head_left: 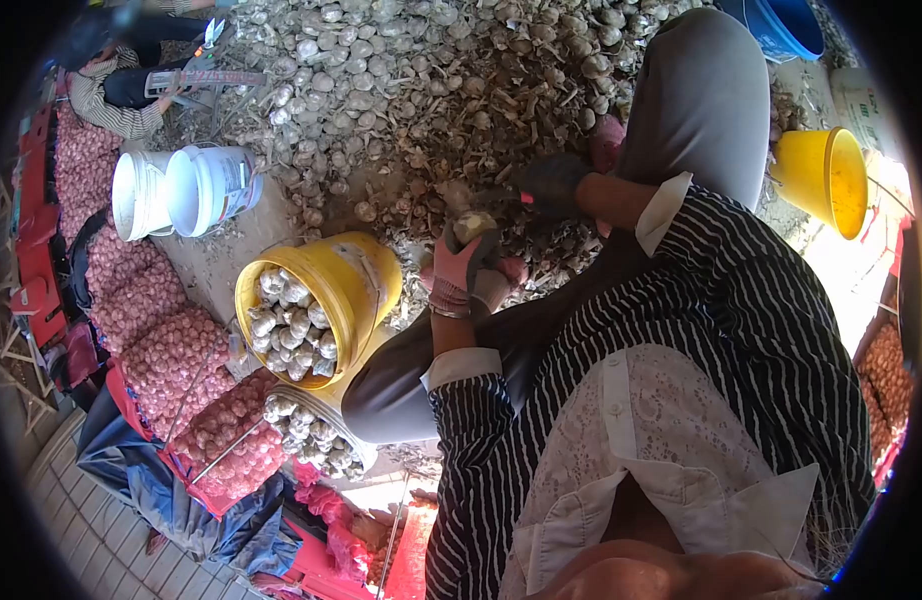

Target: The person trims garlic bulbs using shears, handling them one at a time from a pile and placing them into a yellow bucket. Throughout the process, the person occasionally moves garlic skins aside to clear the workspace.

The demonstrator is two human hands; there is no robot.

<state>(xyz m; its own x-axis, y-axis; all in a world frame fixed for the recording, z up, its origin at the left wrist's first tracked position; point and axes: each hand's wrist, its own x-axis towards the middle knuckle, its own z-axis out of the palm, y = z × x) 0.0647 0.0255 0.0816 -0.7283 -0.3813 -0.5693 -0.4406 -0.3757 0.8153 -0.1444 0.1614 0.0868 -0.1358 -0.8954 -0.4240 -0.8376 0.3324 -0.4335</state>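
Observation:
My left hand [459, 262], in a pink and grey glove, is closed around a garlic bulb [471, 227] near the middle of the view. To its right is my right hand [553, 186] in a dark glove, closed on a tool with a bit of red at its near end; the tool's blades are hard to make out beside the bulb. Dry husks and stalks [501, 130] lie beneath and around both hands. At the left of my left hand, a yellow bucket [384, 275] full of trimmed garlic bulbs leans toward the left.
Loose garlic [331, 60] covers the ground ahead. White buckets [216, 190] stand left, near filled net sacks [171, 370]. More garlic fills a container [366, 455] below the yellow bucket. Another yellow bucket [816, 175] and a blue one [781, 28] are right. A co-worker [116, 100] sits upper left.

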